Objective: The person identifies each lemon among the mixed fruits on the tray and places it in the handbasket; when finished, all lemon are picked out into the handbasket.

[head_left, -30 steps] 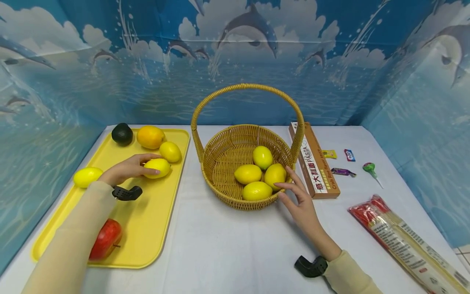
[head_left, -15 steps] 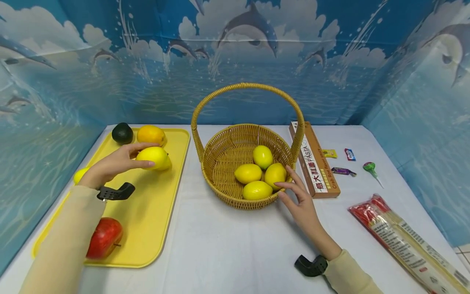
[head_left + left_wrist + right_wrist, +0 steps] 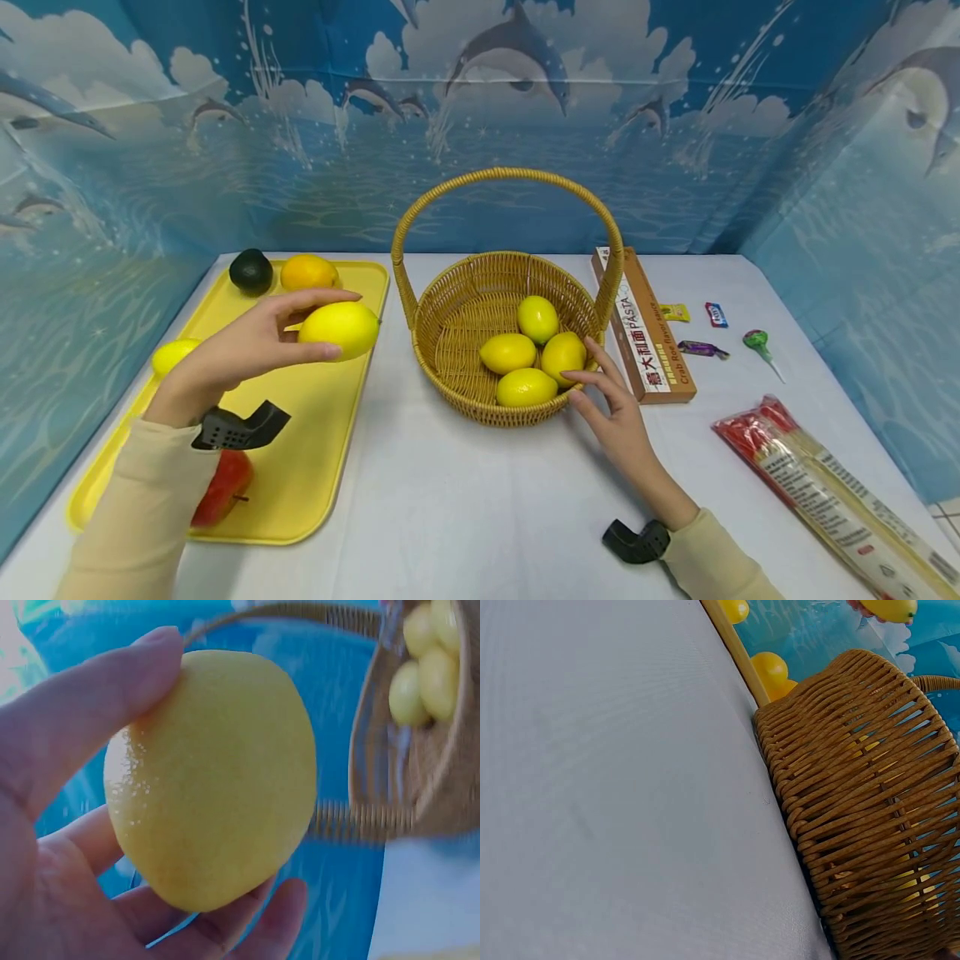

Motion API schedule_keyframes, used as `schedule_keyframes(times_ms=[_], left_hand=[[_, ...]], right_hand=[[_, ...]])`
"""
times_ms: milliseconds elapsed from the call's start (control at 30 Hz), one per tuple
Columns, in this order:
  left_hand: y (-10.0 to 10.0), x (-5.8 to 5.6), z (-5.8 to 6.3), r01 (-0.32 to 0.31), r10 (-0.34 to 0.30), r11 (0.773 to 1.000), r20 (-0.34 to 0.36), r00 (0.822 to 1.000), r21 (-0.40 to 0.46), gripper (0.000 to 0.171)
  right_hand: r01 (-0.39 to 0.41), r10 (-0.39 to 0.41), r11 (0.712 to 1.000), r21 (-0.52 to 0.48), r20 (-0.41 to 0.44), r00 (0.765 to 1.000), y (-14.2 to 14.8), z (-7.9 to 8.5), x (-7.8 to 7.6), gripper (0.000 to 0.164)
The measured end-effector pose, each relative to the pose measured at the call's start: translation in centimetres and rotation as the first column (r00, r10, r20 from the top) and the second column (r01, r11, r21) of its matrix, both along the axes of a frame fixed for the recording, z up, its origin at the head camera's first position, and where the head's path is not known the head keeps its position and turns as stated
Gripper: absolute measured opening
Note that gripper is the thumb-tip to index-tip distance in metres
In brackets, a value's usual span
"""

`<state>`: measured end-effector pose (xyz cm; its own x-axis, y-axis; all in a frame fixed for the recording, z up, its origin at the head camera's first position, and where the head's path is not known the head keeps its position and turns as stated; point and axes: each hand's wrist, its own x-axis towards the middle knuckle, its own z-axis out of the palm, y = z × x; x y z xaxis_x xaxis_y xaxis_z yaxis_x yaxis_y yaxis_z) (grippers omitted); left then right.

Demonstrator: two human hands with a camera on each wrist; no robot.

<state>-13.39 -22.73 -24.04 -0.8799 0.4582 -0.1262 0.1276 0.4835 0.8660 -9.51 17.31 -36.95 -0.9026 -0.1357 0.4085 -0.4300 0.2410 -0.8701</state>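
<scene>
Grips a lemon (image 3: 339,330) in the left hand (image 3: 240,346), pinched between thumb and fingers, left of the basket (image 3: 450,333) and apart from it. Shows that lemon large in the left wrist view, before the basket. Rests the right hand (image 3: 611,417) on the near right rim of the basket, with spread, relaxed fingers. Leaves unclear any touch on the fruit just inside that rim. Groups four lemons (image 3: 507,353) inside the basket, toward its right side. Has a yellow tray (image 3: 300,467) left of the basket, bearing an avocado (image 3: 251,272), an orange fruit (image 3: 309,272), another lemon (image 3: 171,354) partly behind the wrist, and a red apple (image 3: 228,492) partly behind the sleeve (image 3: 127,517). Sets a pasta box (image 3: 641,333) just right of the basket. Spreads farther right of the basket a yellow packet (image 3: 673,312), a small sweet (image 3: 716,315), a purple sweet (image 3: 702,349) and a lollipop (image 3: 761,350), with red-ended plastic packs (image 3: 832,500) to the near right of the basket. Hangs a dolphin backdrop (image 3: 480,125) behind the basket.
</scene>
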Motion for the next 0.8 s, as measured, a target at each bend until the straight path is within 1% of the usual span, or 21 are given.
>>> schedule_keyframes(times_ms=[100,167,267,367,467,533,600,667,800], left_hand=[[1.7,0.2,0.0,0.049,-0.05,0.997,0.028,0.998,0.06,0.058],[3.0,0.0,-0.2,0.083,-0.085,0.994,0.031,0.996,0.075,0.059],[4.8,-0.7,-1.0,0.133,-0.134,0.989,0.017,0.991,0.069,0.06],[6.6,-1.6,-2.1,0.174,-0.175,0.982,0.001,0.985,0.075,0.06],[8.3,-2.4,-3.0,0.2,-0.202,0.973,0.004,0.979,0.113,0.059],[9.5,-2.9,-3.3,0.202,-0.207,0.967,0.014,0.978,0.154,0.058],[10.6,-3.5,-3.5,0.189,-0.197,0.963,0.022,0.98,0.193,0.058],[11.5,-4.2,-3.6,0.165,-0.176,0.959,0.03,0.984,0.231,0.059],[13.0,-5.5,-3.9,0.091,-0.103,0.959,0.033,0.994,0.27,0.061]], right_hand=[[0.0,0.001,1.0,-0.002,0.004,1.0,0.0,0.0,0.0,0.018],[0.002,-0.002,1.0,-0.001,0.006,1.0,0.1,0.1,0.0,0.018],[0.002,-0.002,1.0,-0.005,0.006,1.0,0.1,0.0,0.0,0.018],[0.001,-0.001,1.0,-0.007,0.005,1.0,0.1,0.0,0.1,0.018],[0.003,-0.003,1.0,-0.003,0.003,1.0,0.1,-0.1,0.1,0.018],[0.008,-0.008,1.0,0.002,0.002,1.0,0.1,-0.1,0.1,0.018],[0.008,-0.008,1.0,0.001,-0.001,1.0,0.2,0.0,0.1,0.018],[0.004,-0.004,1.0,-0.003,-0.003,1.0,0.2,0.0,0.1,0.018],[-0.008,0.008,1.0,-0.012,-0.011,1.0,0.2,-0.1,0.0,0.018]])
